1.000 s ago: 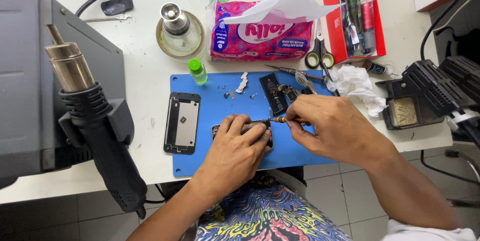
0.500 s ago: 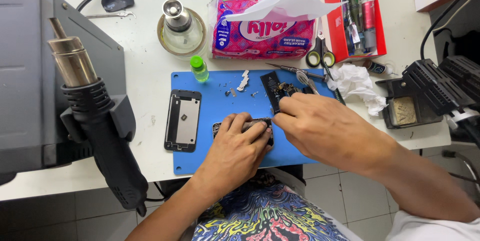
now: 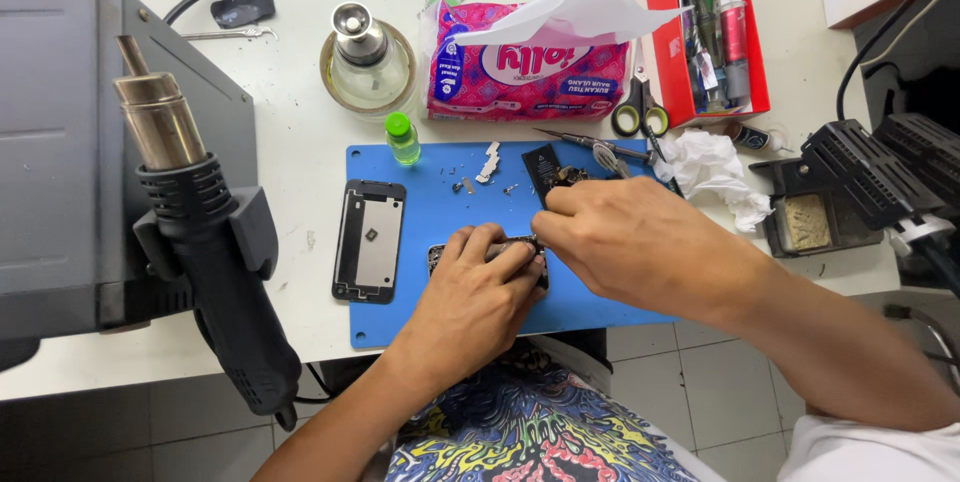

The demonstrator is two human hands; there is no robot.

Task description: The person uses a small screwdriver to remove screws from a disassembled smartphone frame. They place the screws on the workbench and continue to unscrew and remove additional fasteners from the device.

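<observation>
A small dark opened phone body [image 3: 492,254] lies at the centre of the frame on the blue silicone work mat [image 3: 610,292], mostly hidden under both hands. It looks thin, rigid and fragile, best held by its edges. The left hand [image 3: 475,292] is curled narrowly over it, fingers pressing it down. The right hand [image 3: 625,242] is pinched tight at its upper edge; whether it grips a tool, I cannot tell. Left of it lies a black-framed silver phone back panel [image 3: 368,240]. Upper right, a red cardboard box [image 3: 755,62] stands full of screwdrivers and tubes. Above centre, a pink tissue pack [image 3: 525,72] has a white sheet pulled out, beside a round glass dispenser bottle [image 3: 367,60].
</observation>
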